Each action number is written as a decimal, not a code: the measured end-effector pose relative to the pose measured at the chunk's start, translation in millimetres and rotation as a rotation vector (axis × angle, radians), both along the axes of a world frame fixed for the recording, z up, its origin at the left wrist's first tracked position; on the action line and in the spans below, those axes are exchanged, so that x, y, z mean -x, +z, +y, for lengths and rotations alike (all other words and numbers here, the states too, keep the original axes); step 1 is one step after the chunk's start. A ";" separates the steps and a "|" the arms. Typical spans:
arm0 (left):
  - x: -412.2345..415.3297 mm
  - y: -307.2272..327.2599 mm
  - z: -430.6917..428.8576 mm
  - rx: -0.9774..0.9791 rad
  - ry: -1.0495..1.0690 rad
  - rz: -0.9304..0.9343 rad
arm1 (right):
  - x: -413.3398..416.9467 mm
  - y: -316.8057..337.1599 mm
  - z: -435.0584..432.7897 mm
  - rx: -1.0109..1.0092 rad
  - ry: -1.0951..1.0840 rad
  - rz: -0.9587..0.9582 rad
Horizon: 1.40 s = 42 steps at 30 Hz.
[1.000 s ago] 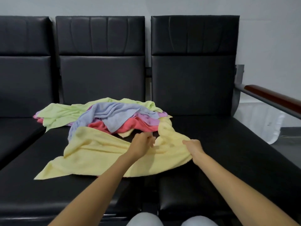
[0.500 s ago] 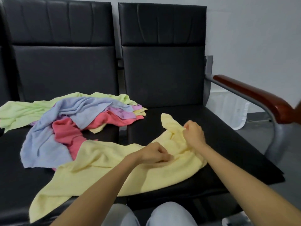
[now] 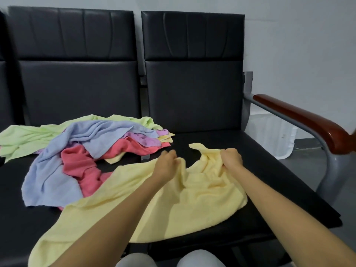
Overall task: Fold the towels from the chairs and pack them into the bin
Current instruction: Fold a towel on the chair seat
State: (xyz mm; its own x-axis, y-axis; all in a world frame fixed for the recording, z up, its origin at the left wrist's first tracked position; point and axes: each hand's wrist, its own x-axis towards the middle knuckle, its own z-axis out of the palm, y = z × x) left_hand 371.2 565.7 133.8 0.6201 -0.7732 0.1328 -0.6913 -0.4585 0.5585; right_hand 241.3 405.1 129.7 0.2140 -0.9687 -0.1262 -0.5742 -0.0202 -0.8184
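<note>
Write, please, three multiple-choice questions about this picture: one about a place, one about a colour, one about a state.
1. Where does the towel pile lie? A. on the floor B. on the left seat C. over the armrest
2. What colour is the held towel? A. blue B. pink C. yellow
3. What does the right hand do? A. grips the held towel's edge B. lies flat and open C. hangs empty
Answers: 1 B, it rests on the black cushion; 2 C, pale yellow under the left hand; 3 A, its fingers curl round a bunched corner.
</note>
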 end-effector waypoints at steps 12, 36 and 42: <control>56.3 -2.8 -8.3 0.137 -0.016 0.516 | 40.3 20.8 13.1 -0.357 0.550 0.091; -7.0 -24.2 -28.8 -0.038 -0.177 0.187 | -22.1 -15.2 23.2 0.323 0.391 0.454; -11.1 -27.0 -22.9 0.179 -0.197 0.078 | -14.2 -5.7 31.0 0.030 0.535 -0.005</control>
State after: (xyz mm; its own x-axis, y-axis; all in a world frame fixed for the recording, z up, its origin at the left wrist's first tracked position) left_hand 382.4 542.8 106.8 0.4737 -0.8484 0.2363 -0.7091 -0.2083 0.6736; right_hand 255.5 436.1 124.0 0.6794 -0.7272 -0.0982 -0.4736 -0.3323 -0.8157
